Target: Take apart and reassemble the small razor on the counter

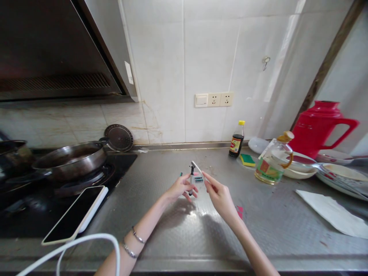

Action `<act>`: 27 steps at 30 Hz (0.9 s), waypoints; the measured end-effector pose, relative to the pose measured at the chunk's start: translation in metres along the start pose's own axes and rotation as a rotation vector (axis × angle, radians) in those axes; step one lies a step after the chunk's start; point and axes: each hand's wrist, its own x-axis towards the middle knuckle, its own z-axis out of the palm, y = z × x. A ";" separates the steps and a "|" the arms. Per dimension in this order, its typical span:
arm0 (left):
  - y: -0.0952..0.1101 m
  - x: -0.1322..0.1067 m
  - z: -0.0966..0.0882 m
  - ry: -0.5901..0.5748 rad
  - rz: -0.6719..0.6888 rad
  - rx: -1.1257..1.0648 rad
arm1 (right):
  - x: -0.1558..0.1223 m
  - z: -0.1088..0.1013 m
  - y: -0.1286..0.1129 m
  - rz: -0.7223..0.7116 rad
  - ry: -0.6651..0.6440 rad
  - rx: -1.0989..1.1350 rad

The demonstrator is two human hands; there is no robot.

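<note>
two hands, two fingertip grips above the countertop

both hands meet over the steel countertop (178, 245), roughly midway between its back and front edges. the left hand (180, 188) has its fingers closed on a slim grey-and-black tool (191, 178), held nearly upright; the right hand (216, 191) pinches a white stick (199, 168), its grey tip at the tool's dark head, contact uncertain. small green-marked pieces (198, 179) lie just behind. likely failure: a sideways push from the stick could twist the tool from its light hold, dropping it. second hazard: a tug on the white cable (92, 236) could shift the phone (75, 214) lying over the cooktop (25, 222)'s right edge.
</note>
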 end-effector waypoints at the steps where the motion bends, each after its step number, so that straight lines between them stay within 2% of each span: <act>1: 0.000 0.000 -0.001 0.006 0.003 -0.003 | -0.002 0.001 0.000 0.006 0.006 0.002; 7: 0.005 0.000 -0.007 0.147 0.058 -0.043 | -0.016 0.005 0.005 0.039 -0.012 0.005; 16: 0.002 0.001 -0.002 0.096 0.019 0.026 | -0.003 0.004 0.004 -0.055 0.070 -0.027; 24: 0.008 -0.001 -0.005 0.193 0.059 0.040 | -0.016 0.007 0.005 -0.067 0.054 -0.020; 27: 0.006 0.000 -0.005 0.202 0.054 0.055 | -0.012 0.004 0.005 -0.083 0.098 -0.009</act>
